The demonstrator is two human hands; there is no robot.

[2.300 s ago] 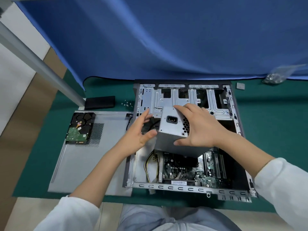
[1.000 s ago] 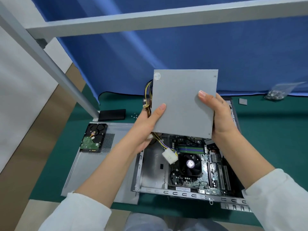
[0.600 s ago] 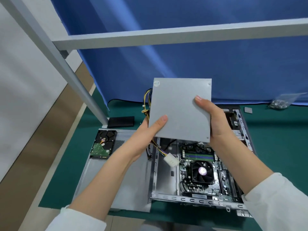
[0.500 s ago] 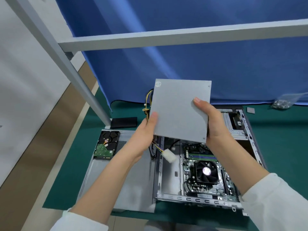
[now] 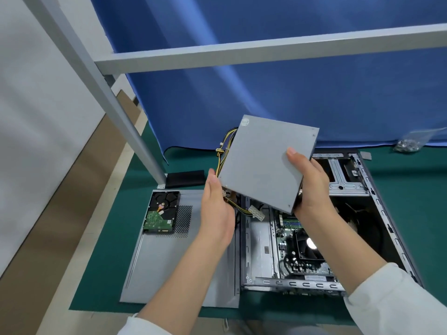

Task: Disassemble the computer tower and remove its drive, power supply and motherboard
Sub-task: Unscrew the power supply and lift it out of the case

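Two hands carry the power supply (image 5: pixel 263 165) in the air above the open tower (image 5: pixel 314 238), tilted so its cable bundle (image 5: pixel 225 151) trails off the left side. The right hand (image 5: pixel 307 182) clamps thumb and fingers round its lower right corner; the left hand (image 5: pixel 217 209), fingers fairly straight, steadies the lower left edge. Judging by the drive (image 5: pixel 160 211) parked on the side panel (image 5: pixel 169 257) toward the surface's left edge, that looks the likely drop spot. The motherboard (image 5: pixel 302 252) sits unremoved.
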